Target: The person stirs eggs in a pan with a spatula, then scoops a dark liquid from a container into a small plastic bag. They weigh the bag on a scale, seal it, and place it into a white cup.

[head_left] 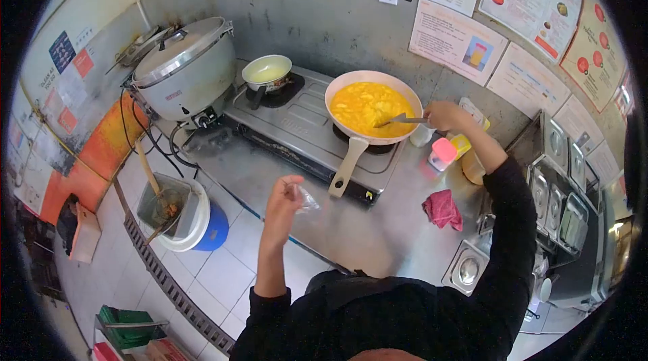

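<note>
My right hand (448,118) is closed round the handle of a grey spatula (403,119). The spatula's blade dips into soft yellow egg (368,103), which looks partly set. The egg fills a pale frying pan (337,81) on the right burner of a two-burner gas stove (307,118). The pan's beige handle (349,167) points toward me. My left hand (283,200) is raised in front of the stove, fingers curled and pinching a small clear plastic bag (308,200). It touches neither pan nor stove.
A small pan (267,71) sits on the left burner, beside a large rice cooker (185,71). Right of the stove are a pink-lidded container (442,153), a red cloth (443,210) and metal food pans (557,206). A blue-and-white bucket (210,223) stands on the floor at left.
</note>
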`<state>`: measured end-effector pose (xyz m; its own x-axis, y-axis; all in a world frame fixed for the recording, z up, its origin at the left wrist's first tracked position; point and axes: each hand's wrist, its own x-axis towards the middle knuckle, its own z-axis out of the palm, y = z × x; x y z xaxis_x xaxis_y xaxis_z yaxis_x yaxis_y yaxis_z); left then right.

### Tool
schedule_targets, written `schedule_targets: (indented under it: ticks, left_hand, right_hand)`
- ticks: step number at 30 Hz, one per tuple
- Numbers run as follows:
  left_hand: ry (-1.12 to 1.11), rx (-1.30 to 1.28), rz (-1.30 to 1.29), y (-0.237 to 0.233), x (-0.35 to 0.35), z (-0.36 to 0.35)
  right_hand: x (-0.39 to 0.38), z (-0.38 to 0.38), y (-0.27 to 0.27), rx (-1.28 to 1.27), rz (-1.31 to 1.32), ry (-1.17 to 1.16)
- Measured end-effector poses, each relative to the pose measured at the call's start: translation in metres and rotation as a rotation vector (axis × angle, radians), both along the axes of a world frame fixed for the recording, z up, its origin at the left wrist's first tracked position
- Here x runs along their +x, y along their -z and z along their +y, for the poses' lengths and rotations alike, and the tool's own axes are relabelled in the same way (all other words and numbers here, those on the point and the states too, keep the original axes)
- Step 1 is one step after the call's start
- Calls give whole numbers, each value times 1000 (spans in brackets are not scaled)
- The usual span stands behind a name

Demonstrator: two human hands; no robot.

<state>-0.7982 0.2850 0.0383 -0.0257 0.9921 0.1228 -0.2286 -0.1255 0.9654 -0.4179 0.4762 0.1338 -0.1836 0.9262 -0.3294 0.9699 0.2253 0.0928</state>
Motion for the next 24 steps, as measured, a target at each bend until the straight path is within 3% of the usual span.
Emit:
schedule_targets:
  ticks: [3,6,8,10,14,17,20,21,24]
  left_hand:
    - [100,110,-93,-14,18,-10]
    - [184,95,-170,-23,42,-11]
    - [248,94,-197,-22,60,-10]
    - [291,122,-195,-20,79,-9]
    - [293,184,-164,-17,131,-22]
    - [404,207,-195,1,174,-38]
    - [791,271,93,9,202,-57]
    - [836,252,141,2,214,-64]
    - [976,203,374,-8,256,-87]
  right_hand:
    - [-15,6,34,97,-15,75]
    - [-6,15,74,378,288,88]
    - [-27,-28,74,898,122,23]
    - [-39,-74,75,885,624,-58]
    - [-49,-216,66,-88,1937,272]
    - [-36,-276,87,80,2194,532]
    - [7,-323,82,533,1803,459]
    - [21,-343,67,608,1530,418]
    - [66,-399,43,401,1164,260]
